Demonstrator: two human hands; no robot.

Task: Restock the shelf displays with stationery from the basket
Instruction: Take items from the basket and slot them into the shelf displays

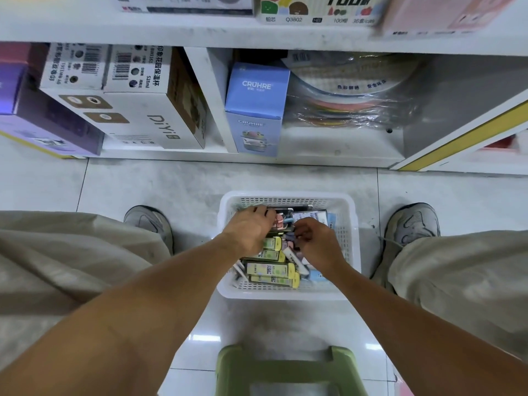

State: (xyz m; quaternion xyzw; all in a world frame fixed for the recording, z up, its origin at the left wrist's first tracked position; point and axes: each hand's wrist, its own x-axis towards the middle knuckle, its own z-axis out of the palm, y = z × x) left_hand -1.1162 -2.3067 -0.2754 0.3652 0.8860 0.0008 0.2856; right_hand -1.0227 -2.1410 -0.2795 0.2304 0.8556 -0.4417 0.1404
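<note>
Both my hands are down in the basket (pixel 350 224) on the floor — it looks mostly full, so the restocking has barely begun. My left hand (pixel 249 227) curls over the packs (pixel 270 270); my right hand (pixel 320 242) pinches something small — what, I cannot tell.

White basket (pixel 350 238) and green stool (pixel 228 364) stand on tiled floor (pixel 143 190).
</note>
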